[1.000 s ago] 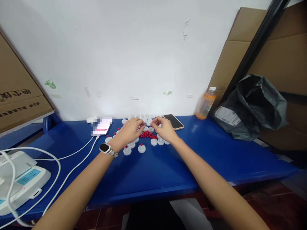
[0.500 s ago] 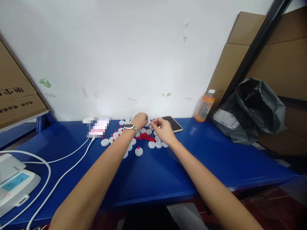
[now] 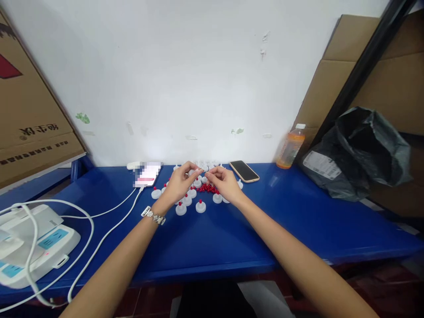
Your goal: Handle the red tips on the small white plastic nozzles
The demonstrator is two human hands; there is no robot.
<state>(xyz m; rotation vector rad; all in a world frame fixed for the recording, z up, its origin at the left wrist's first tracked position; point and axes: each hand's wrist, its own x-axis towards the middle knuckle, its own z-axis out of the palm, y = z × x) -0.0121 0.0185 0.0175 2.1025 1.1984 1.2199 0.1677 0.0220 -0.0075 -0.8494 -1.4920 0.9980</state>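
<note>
My left hand [image 3: 180, 182] is closed in a pinch above the white nozzle caps, with a pale bit at its fingertips too small to make out. Close by on the right, my right hand [image 3: 225, 182] also pinches, its fingertips nearly meeting the left ones; what it holds is hidden. Below and between them lies a pile of small red tips [image 3: 207, 188]. Round white caps with thin spouts stand about the pile. Several carry a red tip, such as the white cap [image 3: 200, 207] at the front and another white cap [image 3: 180, 209] left of it.
On the blue table [image 3: 212, 247], a lit phone [image 3: 150, 172] on a cable lies left and a dark phone [image 3: 245, 171] right. A power strip [image 3: 49, 247] with looping white cords sits far left. An orange drink bottle [image 3: 290, 148] and a black plastic bag [image 3: 357, 154] stand right.
My left hand has drawn back from the caps at the rear and turned, bringing its fingertips up to the right hand's. The right hand stays pinched. The view has shifted slightly left.
</note>
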